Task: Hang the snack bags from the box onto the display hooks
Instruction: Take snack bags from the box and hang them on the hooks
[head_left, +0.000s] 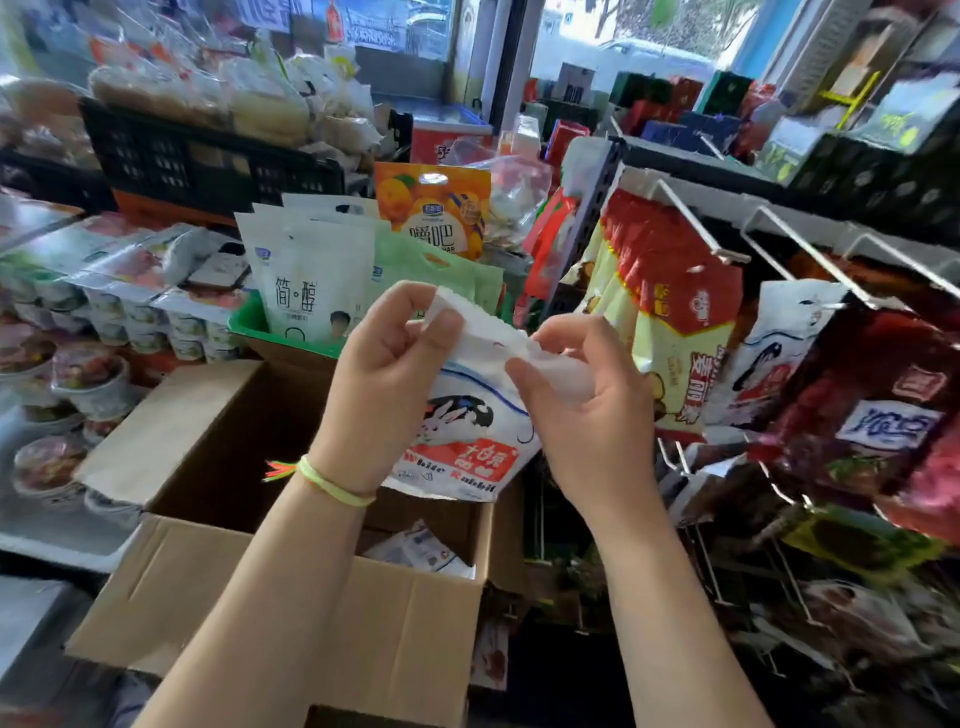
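A white snack bag (467, 431) with a rabbit picture and a red label hangs between my hands above the open cardboard box (270, 582). My left hand (387, 364) pinches the bag's top left corner. My right hand (587, 395) grips the top right edge. More white bags (421, 553) lie inside the box. To the right, one matching white bag (774, 353) hangs on a metal display hook (810, 260), with a bare hook (696, 218) beside it.
Red and yellow snack bags (670, 306) and dark red packs (883, 405) fill the rack at right. A green basket (249, 322) of white and orange pouches stands behind the box. Cup noodles (78, 374) are stacked at left, a black crate (208, 161) of bread behind.
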